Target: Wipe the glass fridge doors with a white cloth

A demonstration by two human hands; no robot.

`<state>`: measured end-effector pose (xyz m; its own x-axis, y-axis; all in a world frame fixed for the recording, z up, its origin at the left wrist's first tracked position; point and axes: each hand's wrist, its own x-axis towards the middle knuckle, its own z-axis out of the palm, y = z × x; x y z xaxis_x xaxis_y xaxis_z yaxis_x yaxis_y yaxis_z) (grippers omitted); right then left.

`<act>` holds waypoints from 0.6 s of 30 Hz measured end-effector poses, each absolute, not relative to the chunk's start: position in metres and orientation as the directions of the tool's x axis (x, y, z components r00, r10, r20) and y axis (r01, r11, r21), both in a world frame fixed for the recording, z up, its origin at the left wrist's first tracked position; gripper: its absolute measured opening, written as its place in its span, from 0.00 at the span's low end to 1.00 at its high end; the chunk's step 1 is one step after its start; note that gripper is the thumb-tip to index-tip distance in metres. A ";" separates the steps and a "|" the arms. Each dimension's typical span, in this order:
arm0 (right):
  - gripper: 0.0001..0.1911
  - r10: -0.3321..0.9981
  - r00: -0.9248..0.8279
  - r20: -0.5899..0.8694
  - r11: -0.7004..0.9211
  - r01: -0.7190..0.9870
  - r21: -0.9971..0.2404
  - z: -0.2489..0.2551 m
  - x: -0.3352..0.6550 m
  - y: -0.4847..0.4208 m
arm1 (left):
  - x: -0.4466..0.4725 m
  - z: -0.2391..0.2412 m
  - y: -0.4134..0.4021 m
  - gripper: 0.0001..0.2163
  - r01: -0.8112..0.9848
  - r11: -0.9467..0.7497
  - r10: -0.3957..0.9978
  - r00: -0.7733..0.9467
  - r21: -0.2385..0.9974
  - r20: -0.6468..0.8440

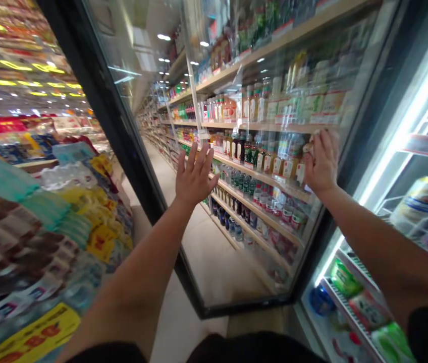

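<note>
A glass cooler door [232, 305] with a black frame stands swung open in front of me. My left hand [195, 177] is raised at the left part of the pane, fingers spread and holding nothing. Whether its palm touches the glass I cannot tell. Near the right side of the pane, my right hand [323, 164] is closed around a crumpled pale cloth [308, 147] held against the glass. Most of the cloth is hidden behind the fingers.
Shelves of bottled drinks [252, 156] show in the glass. On the right is the lit cooler with cans and packs [426, 199] on wire racks. Stacked packaged goods [47, 222] with a yellow price sign [36, 335] line the left, beside a pale floor [172, 312].
</note>
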<state>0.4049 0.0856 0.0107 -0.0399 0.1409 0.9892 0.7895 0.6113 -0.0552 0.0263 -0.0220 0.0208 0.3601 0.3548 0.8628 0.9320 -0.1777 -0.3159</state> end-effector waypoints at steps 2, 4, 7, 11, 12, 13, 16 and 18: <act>0.30 0.100 0.037 0.994 0.641 0.762 -0.093 0.017 0.398 0.086 | 0.027 0.021 -0.022 0.33 0.934 -0.152 0.372 0.356 -0.322 0.857; 0.30 0.110 0.040 0.993 0.636 0.765 -0.101 0.017 0.385 0.080 | 0.027 0.021 -0.021 0.34 0.931 -0.136 0.369 0.366 -0.340 0.854; 0.29 0.176 -0.151 0.973 0.612 0.791 0.012 0.010 0.364 0.065 | 0.026 0.020 -0.020 0.34 0.922 -0.126 0.348 0.387 -0.366 0.854; 0.30 0.199 -0.264 0.944 0.627 0.775 0.084 0.018 0.346 0.053 | 0.027 0.019 -0.020 0.34 0.921 -0.121 0.336 0.389 -0.370 0.858; 0.30 0.200 -0.237 0.951 0.632 0.773 0.060 0.022 0.343 0.053 | 0.028 0.019 -0.020 0.34 0.921 -0.115 0.332 0.389 -0.372 0.859; 0.30 0.203 -0.210 0.956 0.636 0.771 0.034 0.026 0.339 0.053 | 0.028 0.019 -0.020 0.34 0.921 -0.108 0.330 0.389 -0.375 0.860; 0.30 0.194 -0.211 0.958 0.653 0.757 0.034 0.025 0.325 0.051 | 0.029 0.019 -0.020 0.33 0.921 -0.094 0.336 0.387 -0.378 0.859; 0.29 0.167 -0.298 0.940 0.679 0.726 0.110 0.017 0.315 0.046 | 0.030 0.019 -0.021 0.32 0.924 -0.098 0.355 0.379 -0.370 0.854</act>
